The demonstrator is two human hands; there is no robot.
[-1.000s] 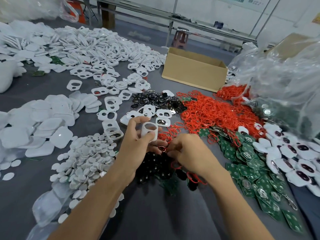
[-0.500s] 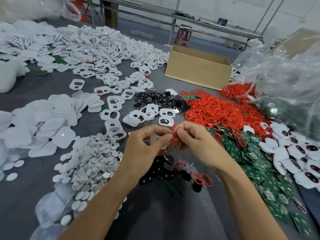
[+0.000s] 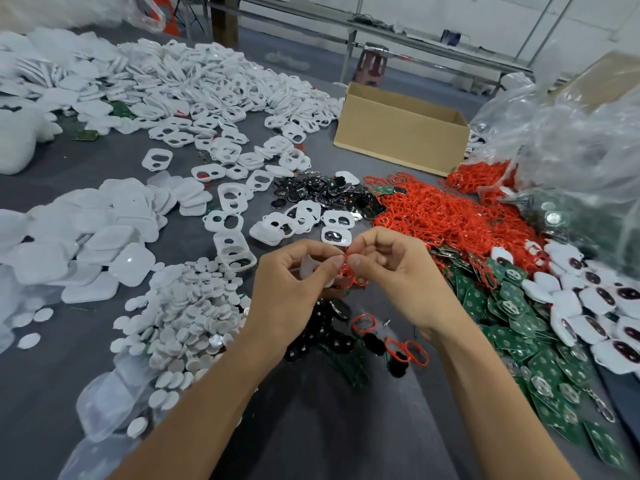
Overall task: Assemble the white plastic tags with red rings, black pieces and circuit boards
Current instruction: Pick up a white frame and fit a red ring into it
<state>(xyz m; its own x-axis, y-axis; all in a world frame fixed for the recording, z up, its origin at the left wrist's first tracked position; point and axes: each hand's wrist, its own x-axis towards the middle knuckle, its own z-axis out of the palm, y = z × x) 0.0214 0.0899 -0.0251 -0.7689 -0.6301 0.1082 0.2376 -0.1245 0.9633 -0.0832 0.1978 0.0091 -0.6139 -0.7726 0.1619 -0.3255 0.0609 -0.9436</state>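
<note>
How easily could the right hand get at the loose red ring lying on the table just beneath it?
Probably yes: the loose red ring lies uncovered close to the right hand, nothing between. But its grip is busy pinching a second red ring at the white tag.

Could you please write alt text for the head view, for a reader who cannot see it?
Two hands meet above a grey table: the left hand holds a white tag while the right hand pinches a red ring beside it. Around them lie heaps of white tags, red rings, black pieces and green circuit boards, plus a cardboard box.
</note>
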